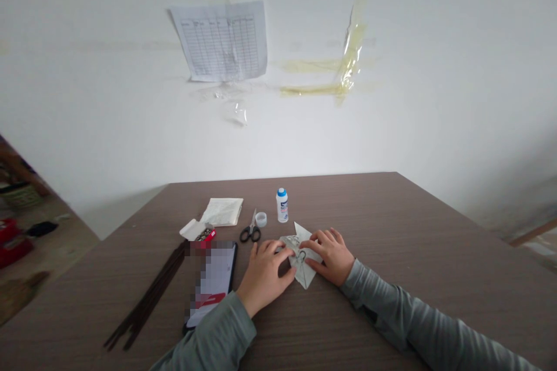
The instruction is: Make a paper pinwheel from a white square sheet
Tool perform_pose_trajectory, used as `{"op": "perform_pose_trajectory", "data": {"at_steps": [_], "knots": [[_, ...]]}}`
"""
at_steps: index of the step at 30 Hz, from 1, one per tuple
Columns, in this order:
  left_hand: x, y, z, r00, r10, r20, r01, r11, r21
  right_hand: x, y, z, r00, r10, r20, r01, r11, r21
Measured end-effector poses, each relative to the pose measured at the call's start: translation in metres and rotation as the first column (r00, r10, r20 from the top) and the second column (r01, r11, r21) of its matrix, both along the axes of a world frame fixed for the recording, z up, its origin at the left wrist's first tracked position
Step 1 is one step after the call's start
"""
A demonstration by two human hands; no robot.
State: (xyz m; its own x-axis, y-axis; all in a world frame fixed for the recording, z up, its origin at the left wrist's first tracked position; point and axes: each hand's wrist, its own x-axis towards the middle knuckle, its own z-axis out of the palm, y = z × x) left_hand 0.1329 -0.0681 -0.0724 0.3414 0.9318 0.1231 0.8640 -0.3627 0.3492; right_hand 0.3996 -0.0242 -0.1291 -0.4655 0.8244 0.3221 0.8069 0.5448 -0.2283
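Observation:
A folded piece of pale printed paper [307,278] with pointed corners lies on the table between my hands. Dark curved marks show near its middle; whether they are printed or something lying on it, I cannot tell. My left hand [266,273] grips the left side of the paper, thumb and fingers bent onto it. From the right, my right hand [334,256] holds the other side, its fingertips curled down on the paper. Part of the sheet is hidden beneath the fingers of both hands. Just beyond the paper stands a white glue bottle [282,208] with a blue cap.
Scissors [250,233] lie beside a small clear round container [261,219]. To the left are a stack of paper [223,211], an open red-and-white box [204,234] of small metal pieces, dark thin sticks [150,301] and a phone [217,284]. A white wall [322,145] backs the table.

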Motion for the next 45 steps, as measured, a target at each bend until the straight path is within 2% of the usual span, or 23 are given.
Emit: {"op": "perform_pose_trajectory", "data": {"at_steps": [12, 22, 27, 36, 45], "knots": [[-0.004, 0.001, -0.002, 0.999, -0.015, 0.035, 0.015, 1.0, 0.001, -0.002, -0.003, 0.003, 0.999, 0.001, 0.037, -0.001, 1.0, -0.005], [-0.003, 0.003, -0.005, 0.999, 0.005, 0.047, -0.006, 1.0, 0.027, -0.009, 0.0, -0.012, 0.994, -0.044, 0.099, 0.038, 0.997, 0.064], [-0.003, 0.003, -0.003, 1.0, -0.007, 0.023, 0.007, 1.0, 0.008, -0.007, -0.002, -0.005, 0.996, -0.008, 0.084, 0.003, 0.998, 0.062], [-0.005, 0.002, -0.005, 1.0, -0.006, 0.03, 0.006, 1.0, 0.013, -0.002, -0.001, 0.001, 0.999, -0.04, -0.021, 0.039, 0.999, -0.007], [0.001, -0.001, -0.005, 0.999, 0.028, 0.034, -0.029, 0.999, 0.036, -0.004, -0.004, 0.006, 0.999, -0.044, -0.015, 0.043, 0.999, -0.033]]}}
